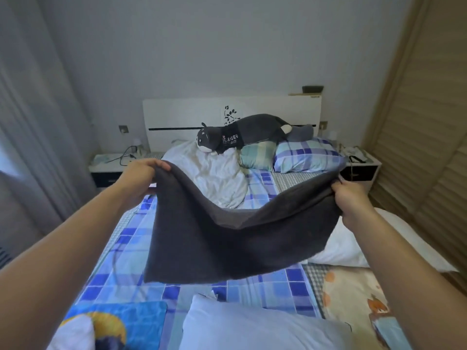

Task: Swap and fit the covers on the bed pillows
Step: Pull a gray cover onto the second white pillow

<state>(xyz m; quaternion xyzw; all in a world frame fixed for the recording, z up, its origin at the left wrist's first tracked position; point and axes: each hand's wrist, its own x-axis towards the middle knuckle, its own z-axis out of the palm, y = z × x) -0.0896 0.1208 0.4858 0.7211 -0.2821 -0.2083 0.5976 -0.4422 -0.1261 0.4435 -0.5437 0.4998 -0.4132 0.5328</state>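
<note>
- While both arms reach out, the left hand point(141, 173) and right hand point(350, 198) each pinch a top corner of the grey cover point(227, 238).
- It hangs spread above the bed point(121, 248).
- A bare pillow point(252, 329) lies nearest.

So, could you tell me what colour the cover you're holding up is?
Plain dark grey cover, no pattern, clearest in the head view.

Two bare forearms are seen from elbow to wrist, no sleeve, watch, ring or glove being worn on the left hand point(141, 173) or the right hand point(352, 200).
</note>
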